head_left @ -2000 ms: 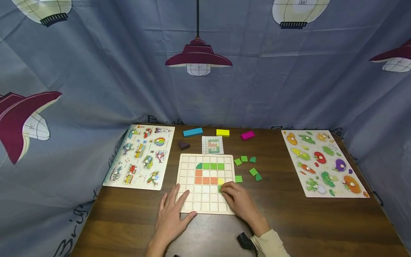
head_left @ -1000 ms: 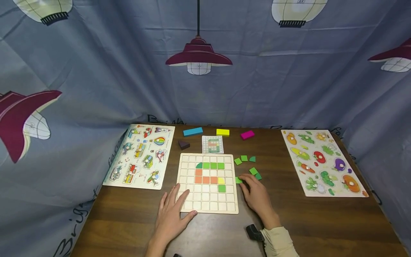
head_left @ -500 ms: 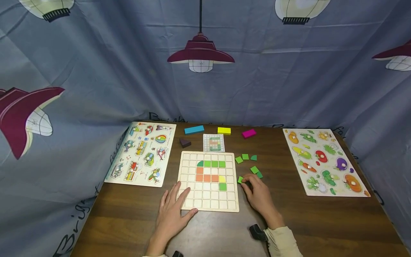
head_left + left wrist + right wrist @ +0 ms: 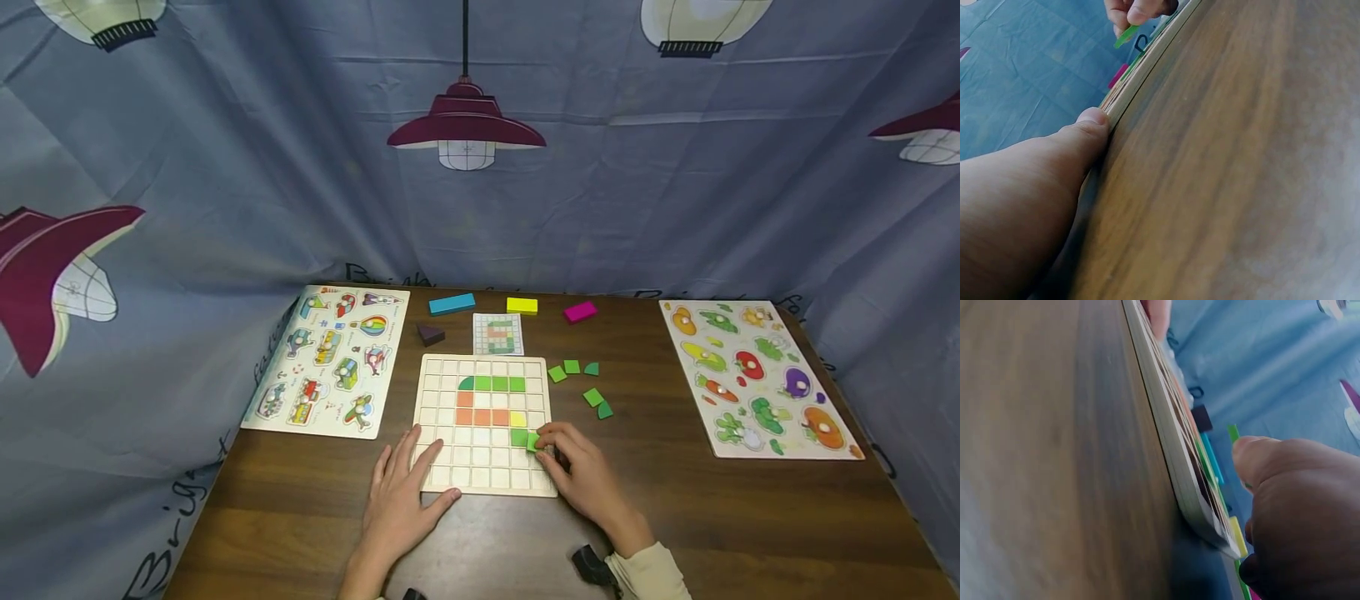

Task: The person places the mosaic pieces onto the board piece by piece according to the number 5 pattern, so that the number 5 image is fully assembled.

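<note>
The right hand (image 4: 581,471) pinches a small green tile (image 4: 533,442) with its fingertips, tilted over the right side of the wooden grid board (image 4: 450,479), just beside a green square already in place. The left hand (image 4: 397,500) lies flat, fingers straight, on the board's near left corner. More green tiles (image 4: 592,397) sit on the table (image 4: 750,517).

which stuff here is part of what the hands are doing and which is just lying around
In use:
- grid board, steadied by the left hand
- green tile, pinched by the right hand
- loose green tiles
- pattern card

Lying about:
- vehicle puzzle
- vegetable puzzle
- blue block
- yellow block
- pink block
</note>
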